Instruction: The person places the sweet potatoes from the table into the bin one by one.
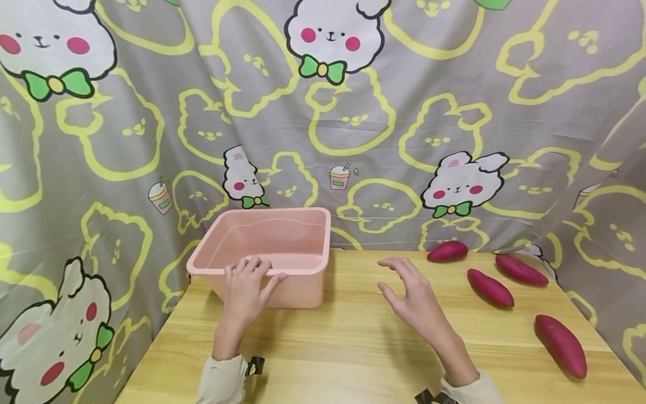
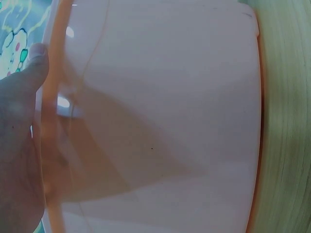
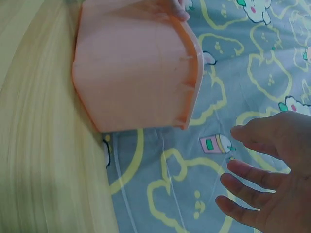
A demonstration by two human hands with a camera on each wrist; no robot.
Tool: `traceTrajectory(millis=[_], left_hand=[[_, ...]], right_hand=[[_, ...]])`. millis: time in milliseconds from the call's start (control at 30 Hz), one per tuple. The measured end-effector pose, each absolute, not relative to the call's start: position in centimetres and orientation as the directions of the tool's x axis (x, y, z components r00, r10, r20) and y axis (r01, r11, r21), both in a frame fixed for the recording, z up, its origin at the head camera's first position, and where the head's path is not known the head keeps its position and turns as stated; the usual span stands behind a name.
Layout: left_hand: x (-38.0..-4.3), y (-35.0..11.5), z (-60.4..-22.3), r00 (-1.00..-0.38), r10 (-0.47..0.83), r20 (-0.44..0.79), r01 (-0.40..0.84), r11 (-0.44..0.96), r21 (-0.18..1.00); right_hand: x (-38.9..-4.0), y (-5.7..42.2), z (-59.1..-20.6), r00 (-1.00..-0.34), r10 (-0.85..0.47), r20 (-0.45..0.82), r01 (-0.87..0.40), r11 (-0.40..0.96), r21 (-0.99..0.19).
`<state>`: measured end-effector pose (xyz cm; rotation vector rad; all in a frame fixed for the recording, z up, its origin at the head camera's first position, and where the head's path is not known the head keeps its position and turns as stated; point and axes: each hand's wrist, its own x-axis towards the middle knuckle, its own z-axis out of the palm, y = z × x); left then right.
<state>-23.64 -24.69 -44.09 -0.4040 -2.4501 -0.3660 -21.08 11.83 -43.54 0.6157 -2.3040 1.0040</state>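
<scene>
A pink plastic tub (image 1: 298, 289) stands upright at the back left of a wooden table (image 1: 348, 336), its mouth facing up and its rear side close to the cloth behind. The person's left hand (image 1: 247, 292) grips the rim on the near side, with the fingers bent over the edge into the tub and the thumb stretched along the rim toward the right. In the left wrist view the outer wall of the tub fills most of the frame, with a shadow across it.

The right hand (image 1: 416, 300) is in the air over the table, to the right of the tub and well apart from it. Its thumb and fingers are spread, with nothing between them.

At the right of the table lie 4 purple-red sweet potatoes. The 1st sweet potato (image 1: 447, 251) is by the back edge, the 2nd sweet potato (image 1: 521, 270) is near the back right corner, the 3rd sweet potato (image 1: 490, 288) lies just in front of those 2, and the 4th sweet potato (image 1: 560, 346) is nearest the person, close to the right edge.

Pale sleeves (image 1: 221, 381) cover both forearms. A grey cloth (image 1: 343, 123) printed with white rabbits, yellow outlines and pink cups hangs around the table.
</scene>
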Motion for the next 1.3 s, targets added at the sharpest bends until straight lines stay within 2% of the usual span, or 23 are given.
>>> traceTrajectory(millis=[267, 467, 1300], left_hand=[[-23.8, -24.7, -44.3, -0.748, 0.204, 0.632, 0.379, 0.912, 0.155], [-23.7, -24.9, -44.2, -0.736, 0.201, 0.646, 0.382, 0.912, 0.151], [-23.8, -24.7, -44.2, -0.734, 0.209, 0.646, 0.396, 0.905, 0.157]], right_hand=[[-21.8, 14.3, -43.9, -0.771, -0.139, 0.621, -0.528, 0.685, -0.502], [-22.2, 15.8, -43.8, -0.763, -0.107, 0.637, -0.511, 0.704, -0.494], [-22.4, 18.7, -45.0, -0.789, -0.027, 0.614, -0.402, 0.778, -0.482]])
